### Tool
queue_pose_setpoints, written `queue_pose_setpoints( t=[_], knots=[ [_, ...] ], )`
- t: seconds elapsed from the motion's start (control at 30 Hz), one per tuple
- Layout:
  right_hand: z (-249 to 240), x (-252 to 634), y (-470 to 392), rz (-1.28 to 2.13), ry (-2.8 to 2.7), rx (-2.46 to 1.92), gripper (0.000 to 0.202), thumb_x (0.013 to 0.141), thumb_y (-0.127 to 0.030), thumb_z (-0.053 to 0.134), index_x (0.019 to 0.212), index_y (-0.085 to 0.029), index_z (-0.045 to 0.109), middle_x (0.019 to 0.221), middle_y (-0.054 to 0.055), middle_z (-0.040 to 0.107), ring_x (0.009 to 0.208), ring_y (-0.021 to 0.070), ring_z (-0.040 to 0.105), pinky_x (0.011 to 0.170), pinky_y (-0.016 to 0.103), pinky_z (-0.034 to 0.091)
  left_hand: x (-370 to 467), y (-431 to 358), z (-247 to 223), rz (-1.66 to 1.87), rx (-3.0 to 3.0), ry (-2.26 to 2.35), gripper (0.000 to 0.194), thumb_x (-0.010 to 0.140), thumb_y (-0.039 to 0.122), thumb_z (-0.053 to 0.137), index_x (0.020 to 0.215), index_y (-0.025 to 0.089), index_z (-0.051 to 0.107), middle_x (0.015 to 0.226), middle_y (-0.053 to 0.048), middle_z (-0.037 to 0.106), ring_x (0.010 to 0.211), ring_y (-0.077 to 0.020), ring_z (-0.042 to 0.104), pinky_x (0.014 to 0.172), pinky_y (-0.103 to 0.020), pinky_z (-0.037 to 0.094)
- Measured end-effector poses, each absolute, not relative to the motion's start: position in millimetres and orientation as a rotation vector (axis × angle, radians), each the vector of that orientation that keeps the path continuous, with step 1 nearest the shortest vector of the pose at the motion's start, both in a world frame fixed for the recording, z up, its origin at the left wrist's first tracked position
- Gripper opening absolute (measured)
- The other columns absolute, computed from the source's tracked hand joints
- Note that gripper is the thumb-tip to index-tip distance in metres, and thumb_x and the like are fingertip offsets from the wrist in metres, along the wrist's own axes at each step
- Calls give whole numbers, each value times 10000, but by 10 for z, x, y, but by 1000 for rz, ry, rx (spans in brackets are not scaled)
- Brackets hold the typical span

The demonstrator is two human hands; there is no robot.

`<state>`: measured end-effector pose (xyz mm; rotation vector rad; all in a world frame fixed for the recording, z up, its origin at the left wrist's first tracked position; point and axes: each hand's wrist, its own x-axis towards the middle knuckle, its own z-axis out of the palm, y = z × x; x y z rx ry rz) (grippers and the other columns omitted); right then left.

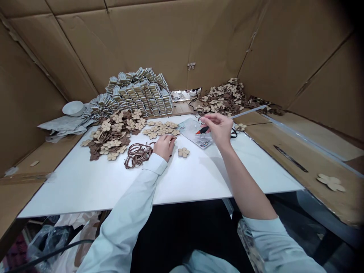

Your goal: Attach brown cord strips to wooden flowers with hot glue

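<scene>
Right hand (218,128): thumb and forefinger nearly meeting, right by the glue gun (203,130); hold unclear!
Left hand (164,147): fingers bent beside the lace (140,152); can't tell any grip.
Flower (183,152): flat on the table (184,182), near left hand.
Gluing: set-up, seemingly; calls for steady aim.

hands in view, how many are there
2: the left hand beside the brown cord bundle, and the right hand holding an orange-tipped tool. Both show plainly.
</scene>
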<state>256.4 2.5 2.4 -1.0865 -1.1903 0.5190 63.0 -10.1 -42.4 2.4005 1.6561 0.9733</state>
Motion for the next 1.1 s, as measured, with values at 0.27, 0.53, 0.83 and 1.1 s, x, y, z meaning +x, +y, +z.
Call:
queue_pose_setpoints(
  t=[0.27, 0.53, 0.83, 1.1],
  knots=[
    [-54, 2527, 48, 517, -1247, -1195, 267, 550, -379, 676, 670, -154, 594, 400, -42, 511, 287, 96, 448, 278, 204, 350, 679, -138, -446, 946, 2498, 1470, 254, 829, 278, 385, 949, 180, 586, 1003, -95, 570, 966, -183, 504, 840, -309, 400],
    [-60, 2509, 42, 659, -1527, -1014, 268, 628, -197, 600, 895, -179, 602, 952, 37, 639, 831, 164, 627, 713, 297, 515, 677, -117, -481, 879, 2486, 1508, 224, 807, 239, 401, 895, 175, 596, 952, -79, 584, 879, -172, 544, 779, -281, 425],
    [-80, 2625, -78, 385, -1224, -1226, 287, 670, -415, 570, 738, -144, 635, 539, 15, 592, 483, 145, 556, 497, 287, 464, 674, -162, -443, 888, 2517, 1541, 287, 733, 146, 398, 948, 174, 585, 975, -75, 572, 873, -177, 540, 736, -290, 416],
    [-150, 2922, -63, -269, -901, -1491, 183, 748, -230, 413, 904, -154, 471, 910, 96, 509, 837, 187, 506, 739, 350, 400, 661, -203, -362, 620, 2778, 1217, 618, 628, 415, 551, 1181, 165, 429, 1000, -69, 595, 964, -244, 483, 817, -387, 349]
  ],
)
